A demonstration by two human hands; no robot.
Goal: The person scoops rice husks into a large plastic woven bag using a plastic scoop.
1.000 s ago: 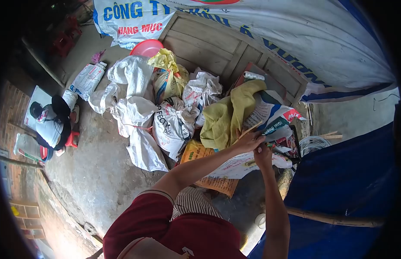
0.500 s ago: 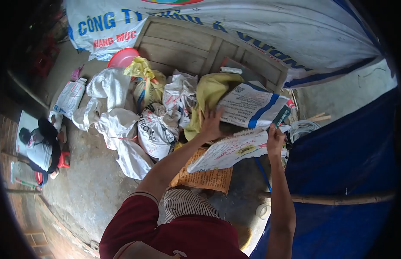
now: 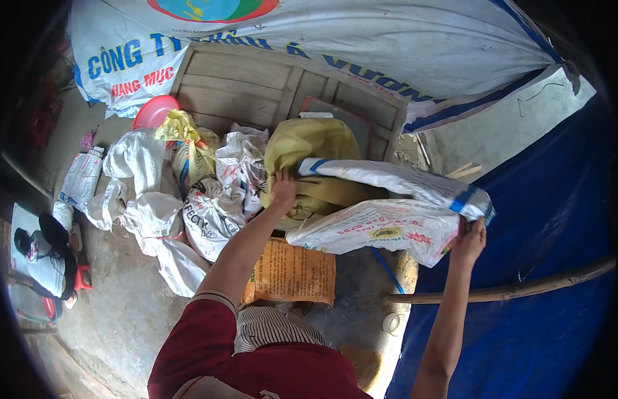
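Note:
My right hand (image 3: 470, 239) is closed on the right end of a white printed woven sack (image 3: 382, 233), which spreads out in two layers. Its upper layer has a blue stripe, its lower one red print and a yellow emblem. Between the layers and behind them lies an olive-green sack (image 3: 315, 143), bulging and creased. Against its left side rests my left hand (image 3: 282, 191), fingers stretched out and apart on the fabric. An orange printed sack (image 3: 292, 271) lies just below, in front of my striped trousers.
Several filled white sacks (image 3: 212, 216) and a yellow bag (image 3: 189, 149) stand to the left, near a red basin (image 3: 156, 112). At far left a person (image 3: 43, 256) sits low. On the right hang a blue tarp (image 3: 521, 339) and a bamboo pole (image 3: 508, 289).
My right hand has pulled the white sack's end to the right and down, uncovering more of the olive-green sack. My left hand has shifted left onto the olive-green sack. The view has turned slightly.

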